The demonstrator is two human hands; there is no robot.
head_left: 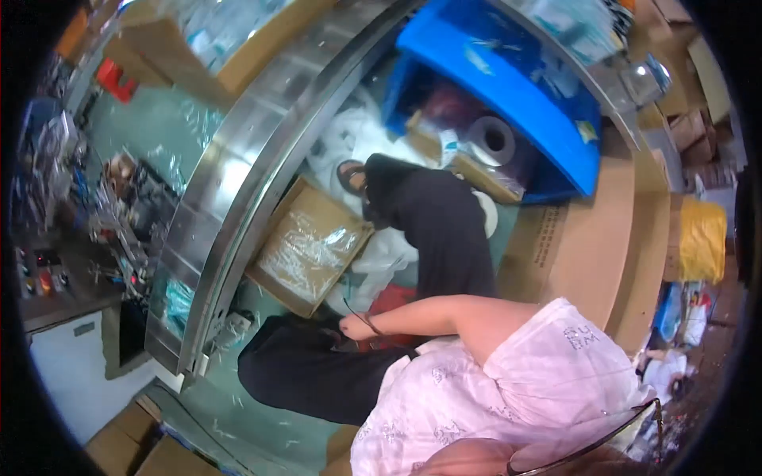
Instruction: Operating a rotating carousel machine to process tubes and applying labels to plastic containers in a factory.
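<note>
In the head view, the right hand [353, 327] reaches left across the lap, a dark band at its wrist, and sits between the two legs in dark trousers [440, 230]. Its fingers look partly curled, but blur and shadow hide them; I cannot tell how far open they are or whether they hold anything. The left hand is not shown.

Nearest to the right hand is a red object [393, 300] between the thighs, partly covered by the forearm. Just beyond, on the far left, an open cardboard box [311, 197] holds loose clear plastic [313, 242]; it stands within easy reach, and its walls probably keep the slippery film from spreading. The metal bench [246, 131] runs along its left side.

On the far right, a blue bin [579, 159] has a roll [482, 131] at its open side, perhaps kept there for handy access. Nearer stands a large cardboard carton [548, 254].
</note>
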